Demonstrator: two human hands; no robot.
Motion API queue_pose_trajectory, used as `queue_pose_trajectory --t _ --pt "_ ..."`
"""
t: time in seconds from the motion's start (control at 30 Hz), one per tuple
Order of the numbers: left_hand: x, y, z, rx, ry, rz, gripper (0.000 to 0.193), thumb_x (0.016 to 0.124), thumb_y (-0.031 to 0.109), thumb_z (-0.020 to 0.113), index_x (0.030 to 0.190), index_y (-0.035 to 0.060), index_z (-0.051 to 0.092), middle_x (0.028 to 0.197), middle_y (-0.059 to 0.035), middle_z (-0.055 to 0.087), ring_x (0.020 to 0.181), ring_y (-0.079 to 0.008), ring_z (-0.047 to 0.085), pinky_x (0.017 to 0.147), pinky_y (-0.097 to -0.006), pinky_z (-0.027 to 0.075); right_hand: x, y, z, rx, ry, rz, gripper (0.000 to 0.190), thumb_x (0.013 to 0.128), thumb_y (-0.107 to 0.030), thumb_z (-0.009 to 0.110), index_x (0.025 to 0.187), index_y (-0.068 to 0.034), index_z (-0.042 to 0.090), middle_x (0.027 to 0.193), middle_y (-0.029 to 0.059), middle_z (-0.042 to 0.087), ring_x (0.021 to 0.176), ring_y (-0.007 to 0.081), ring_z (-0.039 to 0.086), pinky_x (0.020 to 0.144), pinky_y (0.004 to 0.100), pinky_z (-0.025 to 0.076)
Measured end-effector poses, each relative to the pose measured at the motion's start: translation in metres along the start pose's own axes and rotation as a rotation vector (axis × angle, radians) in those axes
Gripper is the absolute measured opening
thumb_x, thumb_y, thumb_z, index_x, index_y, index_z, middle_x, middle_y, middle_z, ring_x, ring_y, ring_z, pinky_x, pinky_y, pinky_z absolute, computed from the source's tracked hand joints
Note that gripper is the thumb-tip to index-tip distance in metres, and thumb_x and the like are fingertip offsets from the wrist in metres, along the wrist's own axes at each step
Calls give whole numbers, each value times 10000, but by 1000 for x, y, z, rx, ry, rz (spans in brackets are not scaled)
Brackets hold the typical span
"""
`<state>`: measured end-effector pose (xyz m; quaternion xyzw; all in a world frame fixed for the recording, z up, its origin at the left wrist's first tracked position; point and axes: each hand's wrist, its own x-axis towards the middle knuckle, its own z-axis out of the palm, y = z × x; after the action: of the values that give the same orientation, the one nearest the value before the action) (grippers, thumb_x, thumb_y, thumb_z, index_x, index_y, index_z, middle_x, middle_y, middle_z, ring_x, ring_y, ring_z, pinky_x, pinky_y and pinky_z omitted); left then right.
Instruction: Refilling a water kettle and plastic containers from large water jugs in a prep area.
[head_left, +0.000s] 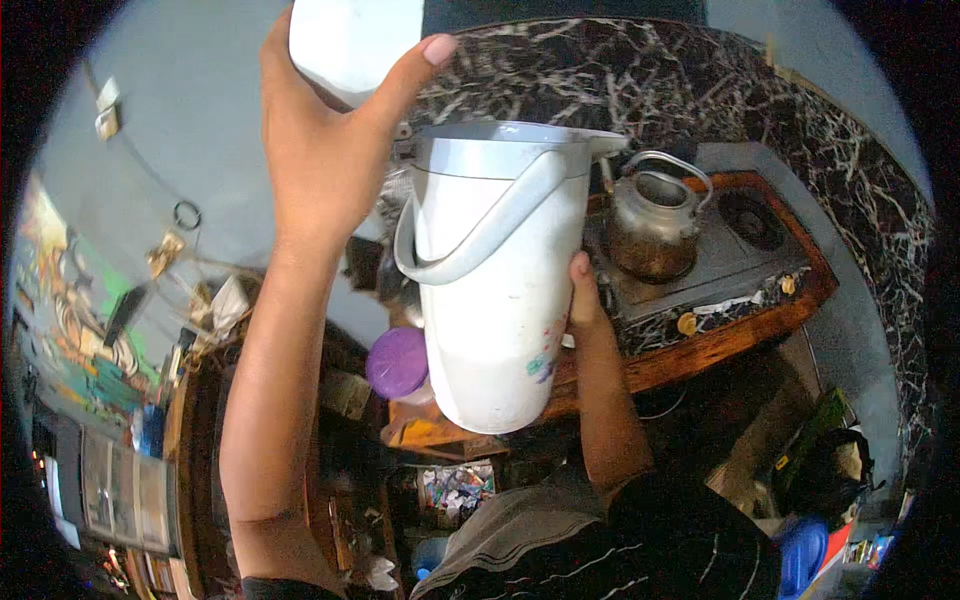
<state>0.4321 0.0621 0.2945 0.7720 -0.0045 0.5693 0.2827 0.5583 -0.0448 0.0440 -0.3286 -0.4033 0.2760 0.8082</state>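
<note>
A tall white plastic jug (502, 300) with a grey rim, spout and swing handle stands upright in the middle of the view, raised before me. Its lower side bears a small flower print. My right hand (586, 296) holds it by its right side, most of the fingers hidden behind it. Up at the top edge, my left hand (330, 142) is closed around a white rounded container (356, 45), cut off by the picture's edge. The jug's mouth is uncovered. Its handle hangs down across the front.
A sooty metal kettle (656, 225) stands on a gas stove (735, 262) in a wooden frame to the right. Dark marble-patterned surfacing (675, 82) lies behind. A purple-lidded container (397, 364) is left of the jug. A bin of litter (457, 487) stands below.
</note>
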Motion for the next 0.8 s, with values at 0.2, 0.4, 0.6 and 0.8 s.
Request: queue_pose_trajectory --t 0.2,0.4,0.6,0.8 --pt "-54 52 -109 1 138 94 730 799 210 806 1336 -38 378 1172 -149 566 1059 -198 573 896 -327 483 -55 2 95 -26 -44 53 873 798 -707 607 1300 2 515 1170 91 618 1070 207 581 940 344 462" --pt "-105 95 -182 69 244 10 802 764 336 825 1351 -21 413 1150 -170 601 1048 -238 606 907 -346 486 -112 5 154 -189 -20 161 958 768 -763 586 1349 -7 487 1261 109 576 1132 218 552 957 360 451" --pt "-151 84 -221 252 415 -54 771 795 347 807 1344 -40 428 1193 -158 563 1040 -214 581 905 -312 466 -129 30 166 -251 -151 156 1074 743 -776 604 1461 -19 351 1360 102 493 1238 230 453 1051 393 348" --pt "-180 81 -220 255 464 -100 756 812 321 792 1356 -42 414 1213 -165 545 1105 -231 541 962 -340 429 -147 56 166 -254 -194 109 1249 591 -720 785 1472 6 277 1431 146 381 1308 274 376 1122 438 269"
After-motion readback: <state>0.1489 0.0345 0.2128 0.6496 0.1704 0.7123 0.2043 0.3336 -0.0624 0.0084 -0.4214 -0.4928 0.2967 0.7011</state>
